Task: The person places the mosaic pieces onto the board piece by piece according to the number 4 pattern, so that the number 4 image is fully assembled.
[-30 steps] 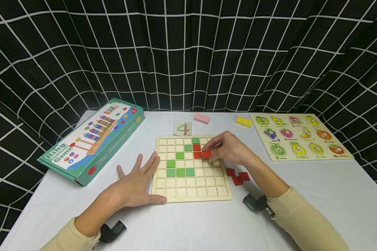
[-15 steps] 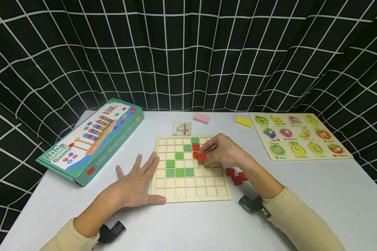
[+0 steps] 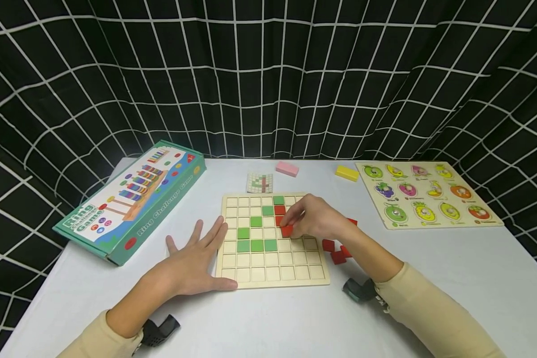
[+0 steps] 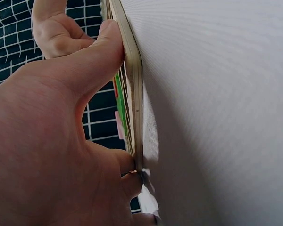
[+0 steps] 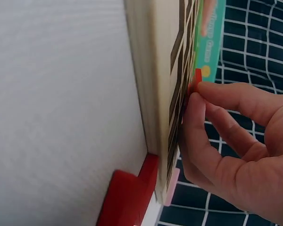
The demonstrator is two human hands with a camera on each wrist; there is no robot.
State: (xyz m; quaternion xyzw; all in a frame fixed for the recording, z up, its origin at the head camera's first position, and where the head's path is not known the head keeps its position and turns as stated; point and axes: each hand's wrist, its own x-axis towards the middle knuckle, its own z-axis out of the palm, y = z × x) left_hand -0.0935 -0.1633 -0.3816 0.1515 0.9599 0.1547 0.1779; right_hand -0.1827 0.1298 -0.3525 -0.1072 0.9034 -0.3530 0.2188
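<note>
A wooden grid board (image 3: 295,273) lies flat on the table. Several green tiles (image 3: 257,245) and two red tiles (image 3: 279,210) sit in its cells. My right hand (image 3: 317,219) pinches another red tile (image 3: 287,231) between thumb and fingertips, just below the red ones. In the right wrist view that pinched tile (image 5: 197,77) stands tilted at the board's surface. My left hand (image 3: 192,266) lies spread along the board's left side, its thumb on the near left corner. The left wrist view shows this thumb (image 4: 104,47) pressing on the board's edge (image 4: 134,84).
Several loose red tiles (image 3: 328,245) lie right of the board, partly behind my right forearm. Beyond it are a small pattern card (image 3: 260,183), a pink block (image 3: 287,169) and a yellow block (image 3: 347,173). A game box (image 3: 134,199) stands left, a fruit puzzle board (image 3: 425,196) right.
My right hand has carried the pinched red tile slightly left and toward me, from beside the red tiles to the cell below them. My left hand has stayed in place.
</note>
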